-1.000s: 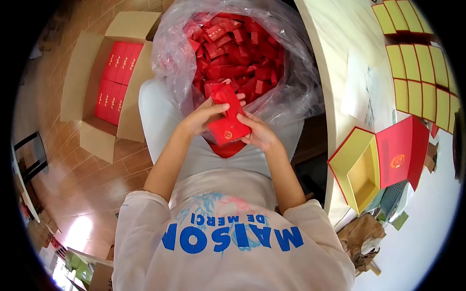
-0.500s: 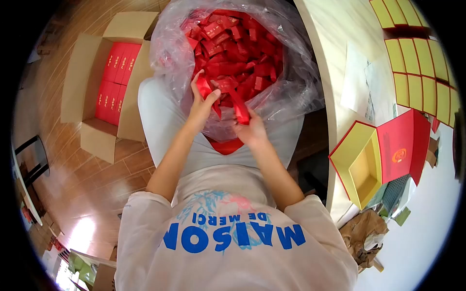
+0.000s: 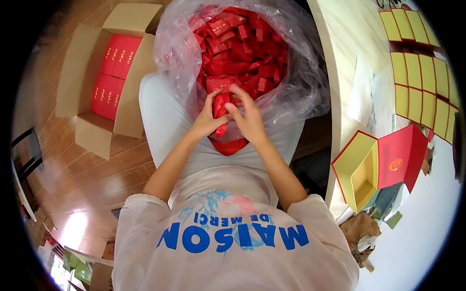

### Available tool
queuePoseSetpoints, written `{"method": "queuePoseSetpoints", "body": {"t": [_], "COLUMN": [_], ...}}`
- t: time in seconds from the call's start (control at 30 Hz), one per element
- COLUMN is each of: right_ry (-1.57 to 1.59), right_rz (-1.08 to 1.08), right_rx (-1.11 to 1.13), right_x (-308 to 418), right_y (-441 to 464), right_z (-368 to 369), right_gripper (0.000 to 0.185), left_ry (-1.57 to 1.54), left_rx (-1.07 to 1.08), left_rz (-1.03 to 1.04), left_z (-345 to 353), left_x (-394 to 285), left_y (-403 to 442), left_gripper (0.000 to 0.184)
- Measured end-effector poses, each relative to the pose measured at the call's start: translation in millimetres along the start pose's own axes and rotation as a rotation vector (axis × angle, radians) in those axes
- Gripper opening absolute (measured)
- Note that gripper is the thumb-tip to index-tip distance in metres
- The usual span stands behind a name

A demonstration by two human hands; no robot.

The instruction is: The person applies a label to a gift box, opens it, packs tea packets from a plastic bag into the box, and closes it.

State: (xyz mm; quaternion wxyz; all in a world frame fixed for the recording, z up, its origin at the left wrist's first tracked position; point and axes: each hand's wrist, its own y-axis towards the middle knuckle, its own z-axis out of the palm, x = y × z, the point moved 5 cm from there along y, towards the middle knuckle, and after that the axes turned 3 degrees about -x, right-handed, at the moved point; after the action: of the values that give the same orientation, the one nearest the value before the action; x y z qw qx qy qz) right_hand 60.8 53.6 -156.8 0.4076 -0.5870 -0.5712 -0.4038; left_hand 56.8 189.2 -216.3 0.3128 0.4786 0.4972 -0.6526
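- Two bare hands meet in front of the lap. The left grip [image 3: 208, 120] is closed on one crinkled, narrow red packet [image 3: 221, 103], with the thumb across it.
- The right grip [image 3: 248, 116] curls over the packet's right side, thumb and fingers bent; whether it pinches it, I cannot tell.
- The packet lies between the two palms, over the near rim of one large clear plastic bag [image 3: 296, 106].
- Inside the bag sit dozens of small shiny red packets [image 3: 233, 51], heaped too thickly to count; one with pale lettering lies just beyond the fingertips.
- One piece of red material [image 3: 228, 147] shows between the thighs, below the hands.
- To the left, one open brown cardboard carton [image 3: 77, 68] stands on the brown floor [image 3: 97, 169]. It holds flat red boxes [image 3: 108, 92] in two rows, with about four gold inscriptions per row.
- To the right runs one pale, marbled counter [image 3: 342, 39] bearing white sheets [image 3: 359, 92], at least one.
- Near its closer end, one open red-and-yellow presentation box [image 3: 364, 179] shows one gold emblem.
- Beyond are yellow, red-edged boxes [image 3: 412, 68] in three rows: four visible in the farthest, about five in each of the others.
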Motion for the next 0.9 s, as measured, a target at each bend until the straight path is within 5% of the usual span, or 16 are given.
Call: {"method": "queuePoseSetpoints", "body": {"t": [0.03,0.2,0.3,0.37,0.47,0.6,0.67,0.77,0.9], "right_ry": [-0.198,-0.249,-0.206,-0.404,-0.743,-0.929,-1.039,-0.929,-0.839], "right_rz": [-0.191,-0.172,0.011,0.048,-0.14,-0.108,-0.162,-0.195,-0.111], "right_rx": [0.068,0.207,0.302,0.149,0.247,0.492,0.657,0.467,0.506], "right_x": [12,-10,-40,-81,-130,-131,-130,-134,-133], "right_y": [5,18,31,48,61,63,58,50,29], "right_z": [3,16,27,27,45,64,77,65,40], "right_gripper": [0.035,0.02,0.013,0.014,0.052,0.069,0.068,0.047,0.023], "left_ry": [0.008,0.003,0.013,-0.085,-0.373,-0.399,-0.502,-0.616,-0.699], "left_rx": [0.012,0.069,0.03,-0.058,-0.135,-0.381,-0.404,-0.37,-0.309], "left_rz": [0.004,-0.048,-0.265,-0.338,-0.485,-0.485,-0.606,-0.656,-0.565], "left_z": [2,4,-2,-4,-5,-17,-17,-17,-16], "left_x": [-1,16,27,61,41,49,45,46,80], "left_y": [-3,-8,-8,2,1,6,4,7,16], "left_gripper": [0.085,0.089,0.088,0.087,0.085,0.079,0.068,0.053,0.06]}}
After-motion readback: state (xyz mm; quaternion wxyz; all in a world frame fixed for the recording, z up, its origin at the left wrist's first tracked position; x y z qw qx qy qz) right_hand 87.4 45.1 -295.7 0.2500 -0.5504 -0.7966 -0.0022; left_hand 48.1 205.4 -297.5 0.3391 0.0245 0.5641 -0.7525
